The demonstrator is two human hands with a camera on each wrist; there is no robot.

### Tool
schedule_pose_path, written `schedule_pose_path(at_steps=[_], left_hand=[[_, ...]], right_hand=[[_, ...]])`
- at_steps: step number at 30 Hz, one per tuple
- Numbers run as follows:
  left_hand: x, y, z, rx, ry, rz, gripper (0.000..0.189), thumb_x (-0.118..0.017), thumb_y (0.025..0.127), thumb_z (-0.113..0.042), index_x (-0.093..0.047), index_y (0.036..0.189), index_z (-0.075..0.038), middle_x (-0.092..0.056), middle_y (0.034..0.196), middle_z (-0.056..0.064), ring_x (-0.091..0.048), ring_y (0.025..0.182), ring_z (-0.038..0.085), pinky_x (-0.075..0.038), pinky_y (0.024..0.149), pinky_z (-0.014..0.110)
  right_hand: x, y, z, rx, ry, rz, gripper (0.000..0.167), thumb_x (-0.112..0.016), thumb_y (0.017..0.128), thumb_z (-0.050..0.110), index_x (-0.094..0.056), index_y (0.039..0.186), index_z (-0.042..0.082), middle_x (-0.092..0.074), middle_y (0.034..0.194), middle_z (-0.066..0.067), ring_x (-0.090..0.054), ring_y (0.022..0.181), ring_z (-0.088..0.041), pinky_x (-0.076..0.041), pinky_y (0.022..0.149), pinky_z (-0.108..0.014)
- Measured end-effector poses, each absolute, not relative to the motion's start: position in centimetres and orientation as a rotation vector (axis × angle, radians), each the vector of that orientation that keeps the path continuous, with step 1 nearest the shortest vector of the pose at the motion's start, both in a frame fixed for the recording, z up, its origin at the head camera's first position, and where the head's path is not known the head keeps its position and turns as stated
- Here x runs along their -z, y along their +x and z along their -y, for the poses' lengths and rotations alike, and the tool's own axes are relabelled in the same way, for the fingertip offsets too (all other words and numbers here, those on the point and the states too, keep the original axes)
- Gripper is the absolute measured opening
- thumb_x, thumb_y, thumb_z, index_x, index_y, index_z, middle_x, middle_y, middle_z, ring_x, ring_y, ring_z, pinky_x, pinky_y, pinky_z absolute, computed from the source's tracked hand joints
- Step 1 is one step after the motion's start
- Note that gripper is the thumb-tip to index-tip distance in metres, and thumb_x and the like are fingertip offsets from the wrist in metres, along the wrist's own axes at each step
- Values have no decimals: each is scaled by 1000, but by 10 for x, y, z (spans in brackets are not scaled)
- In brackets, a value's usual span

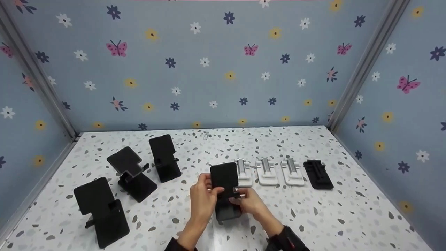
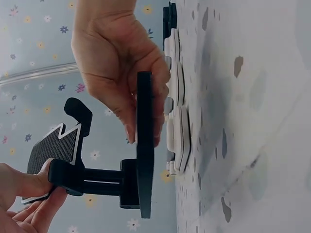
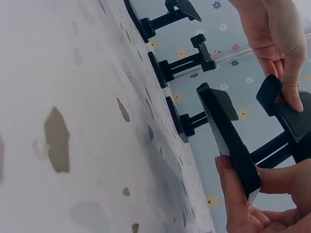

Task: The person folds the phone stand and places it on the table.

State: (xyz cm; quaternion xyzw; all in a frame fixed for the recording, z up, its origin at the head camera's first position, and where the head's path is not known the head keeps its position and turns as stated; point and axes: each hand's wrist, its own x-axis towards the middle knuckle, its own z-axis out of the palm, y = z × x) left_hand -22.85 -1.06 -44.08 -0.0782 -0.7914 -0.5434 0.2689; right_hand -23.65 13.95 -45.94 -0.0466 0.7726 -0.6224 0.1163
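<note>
A black folding phone stand is held up in front of me, its neck extended between the base and the upper plate. My left hand pinches the edge of the textured upper plate, with the thumb on its face. The base plate is gripped by my right hand between thumb and fingers. In both wrist views the base hangs a little above the table, tilted in the right one. Behind the right hand stands the nearest folded white stand, partly hidden by the black one.
Three unfolded black stands stand at the left on the speckled table. To the right lie more folded white stands and a folded black stand in a row. Patterned walls enclose the back and sides.
</note>
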Motion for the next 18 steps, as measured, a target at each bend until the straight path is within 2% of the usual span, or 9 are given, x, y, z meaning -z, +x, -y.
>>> schedule_pose_path(at_steps=[3, 7, 18], left_hand=[[445, -233, 11, 1383, -203, 2139, 34, -76, 61, 3, -54, 87, 2, -63, 70, 9, -61, 62, 15, -51, 55, 24], [450, -238, 12, 1282, -199, 2146, 33, -77, 61, 2, -53, 84, 0, -62, 69, 8, -61, 62, 16, -51, 55, 25], [454, -247, 15, 1078, -262, 2167, 29, -73, 68, -3, -48, 83, -3, -61, 69, 8, -61, 64, 24, -49, 53, 34]], right_hand=[[464, -239, -140, 1862, -127, -2200, 23, -59, 80, 0, -54, 97, -14, -63, 81, -22, -62, 65, -20, -53, 54, -29], [478, -245, -142, 1875, -105, -2167, 23, -61, 80, 3, -54, 96, -12, -64, 78, -20, -62, 62, -19, -53, 53, -30], [476, -243, -141, 1868, -71, -2141, 18, -62, 80, 6, -55, 88, -9, -64, 76, -15, -62, 63, -18, -53, 53, -28]])
